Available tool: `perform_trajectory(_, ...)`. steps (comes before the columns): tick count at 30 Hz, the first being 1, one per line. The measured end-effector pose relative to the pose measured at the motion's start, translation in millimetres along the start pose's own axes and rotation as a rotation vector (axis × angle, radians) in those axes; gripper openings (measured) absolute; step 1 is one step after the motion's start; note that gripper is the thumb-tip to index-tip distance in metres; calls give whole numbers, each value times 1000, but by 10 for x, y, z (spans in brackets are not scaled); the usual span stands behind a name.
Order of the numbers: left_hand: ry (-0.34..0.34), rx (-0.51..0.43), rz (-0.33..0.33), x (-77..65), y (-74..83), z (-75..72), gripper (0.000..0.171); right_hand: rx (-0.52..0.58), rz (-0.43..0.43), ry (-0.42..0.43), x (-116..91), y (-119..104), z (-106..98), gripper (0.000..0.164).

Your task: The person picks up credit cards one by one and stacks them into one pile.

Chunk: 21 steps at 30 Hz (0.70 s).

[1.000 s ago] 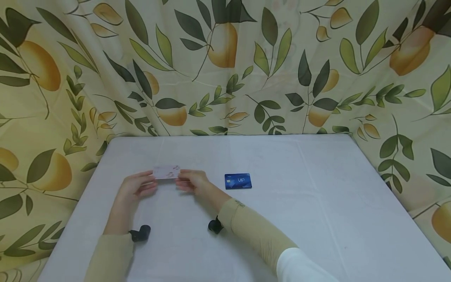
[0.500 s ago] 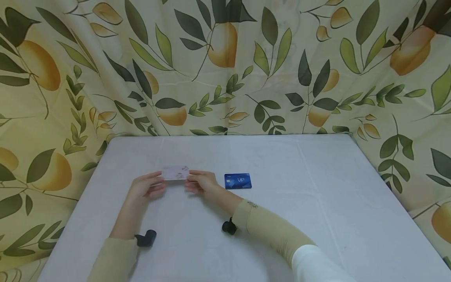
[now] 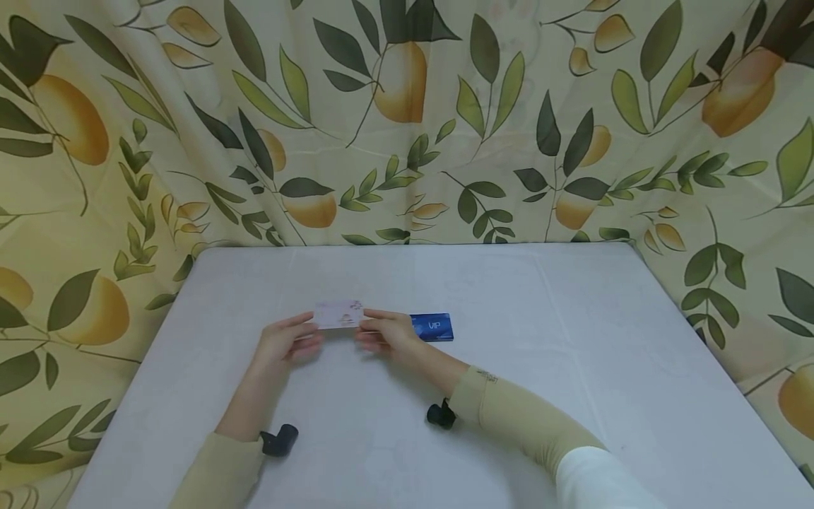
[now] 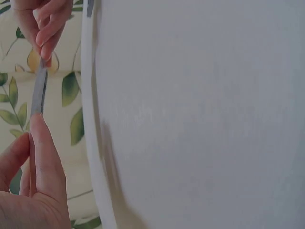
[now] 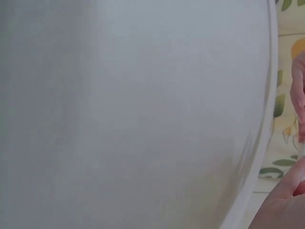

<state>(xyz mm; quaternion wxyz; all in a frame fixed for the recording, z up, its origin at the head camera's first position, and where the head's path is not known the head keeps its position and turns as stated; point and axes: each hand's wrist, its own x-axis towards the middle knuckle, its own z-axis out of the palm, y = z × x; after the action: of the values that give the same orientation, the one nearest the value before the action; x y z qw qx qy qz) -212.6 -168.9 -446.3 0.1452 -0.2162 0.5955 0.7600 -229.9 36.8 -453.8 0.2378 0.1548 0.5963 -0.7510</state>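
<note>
Between both hands a pale pink card (image 3: 339,314) with a small flower print is held above the table. My left hand (image 3: 286,341) pinches its left end between thumb and fingers. The right end is pinched by my right hand (image 3: 391,334). From the left wrist view the card (image 4: 39,90) appears edge-on, a thin grey strip running between the two hands. A blue card marked VIP (image 3: 434,326) lies on the table just behind my right hand, which covers its left part.
The white-covered table (image 3: 540,396) spreads around the hands. Behind it hangs a curtain (image 3: 394,170) printed with leaves and fruit. Small black cameras (image 3: 280,440) sit at both wrists.
Both hands have moved to the right together, carrying the pink card with them. The right hand now overlaps the blue card, which stays where it was.
</note>
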Motion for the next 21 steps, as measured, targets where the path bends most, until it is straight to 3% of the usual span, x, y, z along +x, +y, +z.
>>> perform_trajectory(21,-54,3,52,-35,-218,593,37,-18,-43,80,-233,-88,-582,38)
